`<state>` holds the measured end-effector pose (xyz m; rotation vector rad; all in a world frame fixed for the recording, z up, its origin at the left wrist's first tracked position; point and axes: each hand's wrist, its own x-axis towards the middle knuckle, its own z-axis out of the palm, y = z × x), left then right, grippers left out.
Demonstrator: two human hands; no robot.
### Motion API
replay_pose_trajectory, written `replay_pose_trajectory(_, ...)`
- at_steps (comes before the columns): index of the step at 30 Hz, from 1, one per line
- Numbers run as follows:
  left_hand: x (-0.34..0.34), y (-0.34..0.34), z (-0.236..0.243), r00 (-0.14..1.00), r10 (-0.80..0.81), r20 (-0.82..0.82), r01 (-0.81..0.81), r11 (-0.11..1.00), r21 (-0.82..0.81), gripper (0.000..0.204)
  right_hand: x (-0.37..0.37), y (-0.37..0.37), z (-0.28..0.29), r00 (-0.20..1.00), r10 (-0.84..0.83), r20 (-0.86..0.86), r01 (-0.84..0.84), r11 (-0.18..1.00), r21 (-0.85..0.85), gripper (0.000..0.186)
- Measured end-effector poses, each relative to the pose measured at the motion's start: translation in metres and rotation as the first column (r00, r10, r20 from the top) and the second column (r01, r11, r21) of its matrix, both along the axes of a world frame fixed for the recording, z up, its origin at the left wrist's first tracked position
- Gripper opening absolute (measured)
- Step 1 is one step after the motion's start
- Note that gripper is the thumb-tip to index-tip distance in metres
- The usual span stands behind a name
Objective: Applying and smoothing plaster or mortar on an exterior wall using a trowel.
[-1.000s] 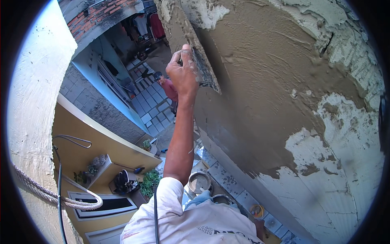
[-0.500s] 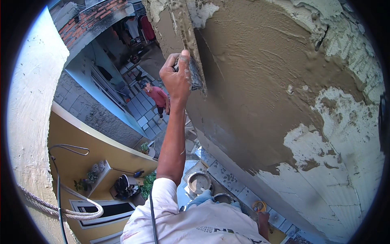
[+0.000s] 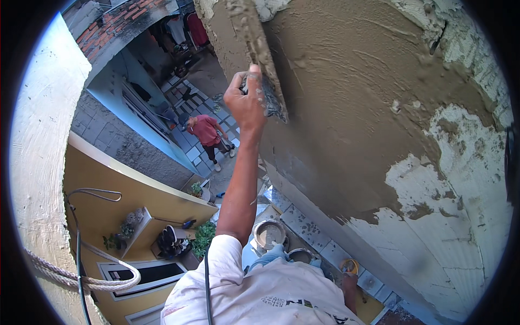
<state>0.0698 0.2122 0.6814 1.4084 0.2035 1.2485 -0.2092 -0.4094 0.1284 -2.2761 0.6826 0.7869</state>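
**Well, my left hand is up at twelve o'clock, curled round the trowel**

I've got the fingers closed in a fist about its handle and the thumb laid upward beside the blade, a hold I'd guess is for steering the tilt. The trowel stands steeply, seen almost edge-on, crusted along its length; probably that keeps its long side in line with the wall. Whether its face touches the wet mortar, spread from twelve to three o'clock, I can't tell from here. Pale bare patches show at four.

My left forearm runs nearly straight up from the shoulder, the wrist only slightly bent, likely because the work sits so high.

My right hand hangs low at five o'clock, by a yellow round container; it's too small for me to tell whether I'm gripping it. At six, a bucket sits far below, seemingly within the line of my legs. A black cable crosses my left sleeve at seven, and a person in a red shirt stands below at ten.
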Motion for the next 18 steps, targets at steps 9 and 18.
replay_pose_trajectory(9, 0.019, 0.098, -0.02, 0.988, -0.125, -0.095, 0.087, 0.941, -0.328, 0.035, -0.065, -0.007, 0.048, 0.96, -0.216, 0.178, 0.22, 0.975, -0.004, 0.053)
replay_pose_trajectory(18, -0.028, -0.113, 0.005, 0.978, -0.122, -0.168, 0.126, 0.992, 0.015, 0.04, 0.019, 0.019, 0.038, 0.976, -0.185, 0.114, 0.155, 0.96, 0.232, 0.03)
